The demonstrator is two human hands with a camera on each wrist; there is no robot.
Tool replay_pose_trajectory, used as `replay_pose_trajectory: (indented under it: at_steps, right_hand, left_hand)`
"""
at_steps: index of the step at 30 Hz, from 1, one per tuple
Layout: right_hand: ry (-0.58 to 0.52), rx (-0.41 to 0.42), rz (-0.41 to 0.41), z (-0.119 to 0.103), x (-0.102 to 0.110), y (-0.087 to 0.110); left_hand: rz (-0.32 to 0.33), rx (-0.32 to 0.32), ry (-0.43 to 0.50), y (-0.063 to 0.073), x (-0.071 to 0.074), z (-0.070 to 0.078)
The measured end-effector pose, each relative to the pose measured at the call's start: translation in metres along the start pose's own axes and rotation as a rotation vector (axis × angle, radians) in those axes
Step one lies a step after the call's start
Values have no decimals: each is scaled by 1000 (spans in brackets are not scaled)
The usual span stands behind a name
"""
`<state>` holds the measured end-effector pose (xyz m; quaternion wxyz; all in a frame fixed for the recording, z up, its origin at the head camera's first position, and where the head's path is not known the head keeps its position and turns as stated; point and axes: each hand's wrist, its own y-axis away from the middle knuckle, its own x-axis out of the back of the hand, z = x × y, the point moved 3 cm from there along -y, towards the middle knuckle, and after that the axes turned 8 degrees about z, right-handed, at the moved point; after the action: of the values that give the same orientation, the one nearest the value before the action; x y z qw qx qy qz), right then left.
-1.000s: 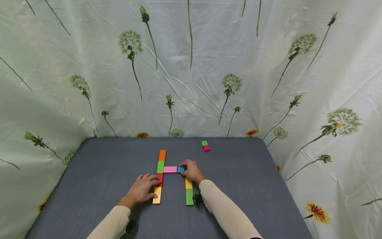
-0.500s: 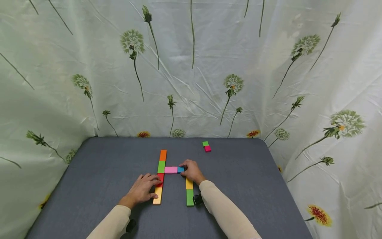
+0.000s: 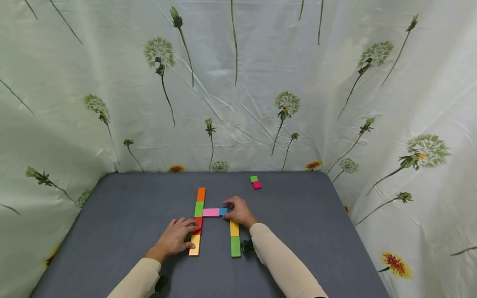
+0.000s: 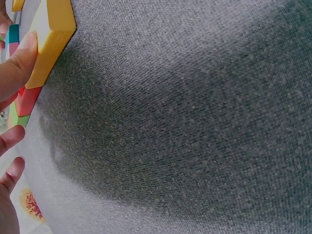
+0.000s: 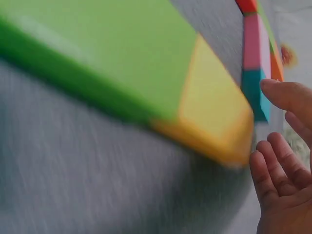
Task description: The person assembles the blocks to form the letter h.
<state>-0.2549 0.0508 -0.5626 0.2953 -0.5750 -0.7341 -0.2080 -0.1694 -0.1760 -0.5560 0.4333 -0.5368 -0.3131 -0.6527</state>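
Flat coloured blocks lie in an H-like layout on a grey table. In the left column, an orange block (image 3: 201, 194), a green block (image 3: 199, 209), a red block (image 3: 199, 223) and a yellow block (image 3: 194, 248) run end to end. My left hand (image 3: 175, 238) rests beside it, thumb on the yellow block, fingertips at the red. A pink block (image 3: 211, 212) reaches right to a small blue block (image 3: 222, 211). My right hand (image 3: 240, 212) has its thumb at the blue block, with the forefinger apart from it. Below it lie another yellow block (image 3: 234, 228) and a green one (image 3: 235, 247).
A small green block (image 3: 254, 179) and a crimson block (image 3: 257, 185) lie touching near the table's back edge. A flower-printed white curtain (image 3: 238, 103) hangs behind and around the grey table (image 3: 298, 256).
The blue block has slid left against the pink one, closing a thin gap. My right forefinger has lifted slightly off it. The left hand has stayed in place; the view shifted a little.
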Motion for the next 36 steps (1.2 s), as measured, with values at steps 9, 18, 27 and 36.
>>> replay_pose_trajectory:
  at_steps: [9, 18, 27, 36]
  right_hand:
    - [10, -22, 273, 36, 48, -11]
    - [72, -83, 434, 70, 66, -30]
    - [81, -10, 475, 79, 62, -38]
    - [80, -76, 488, 78, 64, -39]
  left_hand:
    - [1, -11, 14, 1, 2, -2]
    - [16, -47, 17, 2, 0, -2]
    - [16, -53, 1, 3, 0, -6]
    - [3, -50, 13, 2, -1, -5]
